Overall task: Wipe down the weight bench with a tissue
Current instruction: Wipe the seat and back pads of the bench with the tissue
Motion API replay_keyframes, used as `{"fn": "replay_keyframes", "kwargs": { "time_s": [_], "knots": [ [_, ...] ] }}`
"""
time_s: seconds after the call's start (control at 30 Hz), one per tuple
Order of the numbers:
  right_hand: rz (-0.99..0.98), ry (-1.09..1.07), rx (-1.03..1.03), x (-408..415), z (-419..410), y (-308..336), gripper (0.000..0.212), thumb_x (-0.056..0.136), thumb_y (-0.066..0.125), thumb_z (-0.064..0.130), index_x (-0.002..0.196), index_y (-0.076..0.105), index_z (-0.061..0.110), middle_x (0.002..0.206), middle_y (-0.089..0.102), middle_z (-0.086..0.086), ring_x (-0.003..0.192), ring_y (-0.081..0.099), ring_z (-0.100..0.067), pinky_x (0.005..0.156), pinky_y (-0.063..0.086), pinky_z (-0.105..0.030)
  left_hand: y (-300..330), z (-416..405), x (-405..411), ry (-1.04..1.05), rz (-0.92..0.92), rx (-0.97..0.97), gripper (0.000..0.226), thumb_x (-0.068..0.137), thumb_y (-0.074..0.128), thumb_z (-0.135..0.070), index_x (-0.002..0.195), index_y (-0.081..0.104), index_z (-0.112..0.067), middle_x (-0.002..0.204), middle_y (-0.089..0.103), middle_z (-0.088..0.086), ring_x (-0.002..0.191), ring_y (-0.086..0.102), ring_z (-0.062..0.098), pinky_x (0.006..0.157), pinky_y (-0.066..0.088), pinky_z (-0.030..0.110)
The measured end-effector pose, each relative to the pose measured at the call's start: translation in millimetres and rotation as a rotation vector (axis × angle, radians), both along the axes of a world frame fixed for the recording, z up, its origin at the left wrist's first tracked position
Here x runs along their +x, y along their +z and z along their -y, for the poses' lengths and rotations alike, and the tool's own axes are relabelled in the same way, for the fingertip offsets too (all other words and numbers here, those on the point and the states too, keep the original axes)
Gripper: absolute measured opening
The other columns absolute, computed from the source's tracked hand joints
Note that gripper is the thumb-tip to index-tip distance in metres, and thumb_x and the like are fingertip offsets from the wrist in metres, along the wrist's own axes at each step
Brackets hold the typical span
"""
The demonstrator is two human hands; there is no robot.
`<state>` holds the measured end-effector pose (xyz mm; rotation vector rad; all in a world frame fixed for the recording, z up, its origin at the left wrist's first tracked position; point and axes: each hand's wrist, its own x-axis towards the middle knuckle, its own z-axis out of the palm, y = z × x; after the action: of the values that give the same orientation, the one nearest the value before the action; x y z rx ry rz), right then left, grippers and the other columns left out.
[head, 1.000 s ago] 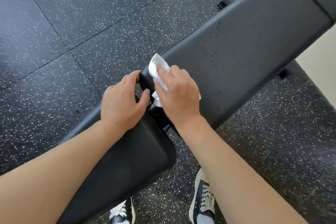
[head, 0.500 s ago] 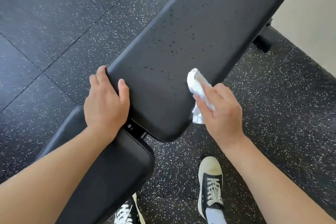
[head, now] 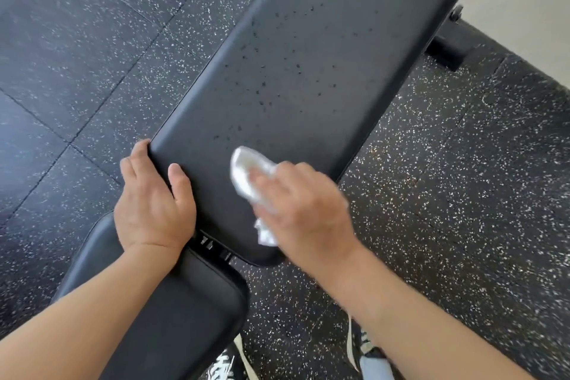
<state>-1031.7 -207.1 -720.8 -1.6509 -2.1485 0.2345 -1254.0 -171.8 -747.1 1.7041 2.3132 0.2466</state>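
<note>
The black weight bench's long back pad runs from the centre to the upper right, dotted with dark droplets. Its seat pad lies below, between my forearms. My left hand grips the near left corner of the back pad, fingers over the edge and thumb on top. My right hand, blurred by motion, presses a crumpled white tissue flat on the pad's near end. Part of the tissue is hidden under my fingers.
Black rubber floor tiles with white specks surround the bench. The bench's foot bar sits at the upper right beside a pale floor strip. My two sneakers stand at the bottom edge.
My right hand has slid the tissue from the pad's right edge inward onto the top surface. The left hand keeps its grip on the corner. The view has shifted slightly.
</note>
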Motion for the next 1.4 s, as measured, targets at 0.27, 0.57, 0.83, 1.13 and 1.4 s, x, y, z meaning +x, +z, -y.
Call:
{"fn": "replay_keyframes", "kwargs": {
  "time_s": [0.27,0.57,0.83,1.13,1.4],
  "knots": [
    [-0.004,-0.182,-0.033,17,-25,2,0.025,0.087,0.073,0.023,0.111,0.073,0.014,0.082,0.055,-0.004,0.069,0.050,-0.027,0.057,0.044,-0.041,1,-2,1,0.002,0.015,-0.027,0.065,0.097,0.027,-0.051,0.152,0.029,-0.017,0.140,0.042,0.013,0.095,0.060,0.047,0.071,0.038,0.047],
    [-0.044,0.060,-0.118,-48,-16,7,0.025,0.089,0.069,0.021,0.113,0.074,0.018,0.080,0.053,0.002,0.069,0.048,-0.021,0.056,0.042,-0.037,1,-4,1,0.003,0.024,-0.037,0.064,0.096,0.026,-0.049,0.151,0.029,-0.017,0.136,0.043,0.013,0.088,0.061,0.046,0.066,0.037,0.042],
    [0.109,0.064,-0.019,52,10,-1,0.030,0.098,0.062,0.010,0.126,0.072,0.011,0.079,0.054,-0.001,0.065,0.041,-0.022,0.062,0.042,-0.034,5,-5,0,-0.010,0.047,-0.061,0.064,0.096,0.034,-0.047,0.151,0.033,-0.014,0.131,0.045,0.011,0.079,0.060,0.042,0.062,0.043,0.040],
    [0.027,0.073,-0.091,-134,-135,8,0.013,0.095,0.058,0.024,0.102,0.068,0.019,0.092,0.061,-0.001,0.080,0.058,-0.024,0.061,0.035,-0.033,10,-6,-2,-0.021,0.118,-0.075,0.069,0.095,0.036,-0.050,0.151,0.036,-0.011,0.130,0.048,0.012,0.090,0.061,0.042,0.065,0.043,0.041],
    [-0.002,0.103,-0.015,-89,-107,6,0.022,0.098,0.057,0.021,0.114,0.073,0.016,0.082,0.054,-0.003,0.072,0.050,-0.024,0.060,0.043,-0.037,9,-5,-3,-0.009,0.089,-0.092,0.069,0.094,0.036,-0.048,0.153,0.034,-0.012,0.133,0.046,0.008,0.097,0.061,0.034,0.073,0.049,0.041]
  ]
}}
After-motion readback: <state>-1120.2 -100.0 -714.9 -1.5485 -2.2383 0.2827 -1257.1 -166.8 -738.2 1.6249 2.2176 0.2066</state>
